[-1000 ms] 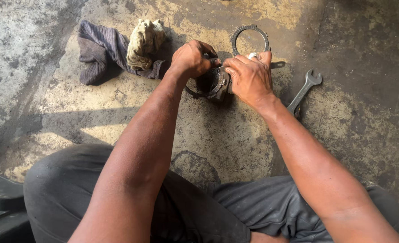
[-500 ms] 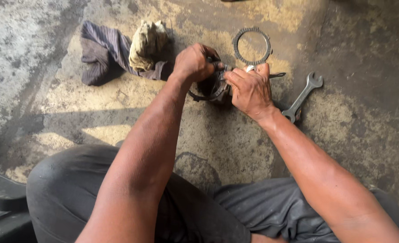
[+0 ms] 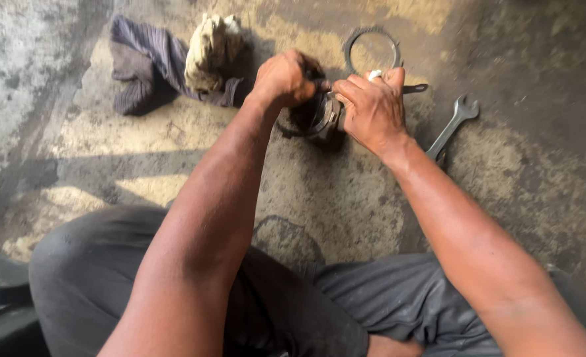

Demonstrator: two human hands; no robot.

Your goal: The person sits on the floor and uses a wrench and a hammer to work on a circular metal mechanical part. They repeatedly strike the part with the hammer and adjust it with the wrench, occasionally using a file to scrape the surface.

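While crouched over the concrete floor (image 3: 346,198), gripped a round metal part (image 3: 316,118) between both hands.

Left hand (image 3: 283,78) fisted on its left edge, right hand (image 3: 372,109) clamped on its right. Beyond the right hand: toothed ring (image 3: 371,47); beside its wrist, spanner (image 3: 450,129). Left of the left hand: rags (image 3: 174,59).

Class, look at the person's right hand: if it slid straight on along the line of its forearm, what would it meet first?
The right hand points up and left, so it would probably press first into the round metal part it already touches, with the left hand just beyond. Depth is uncertain.
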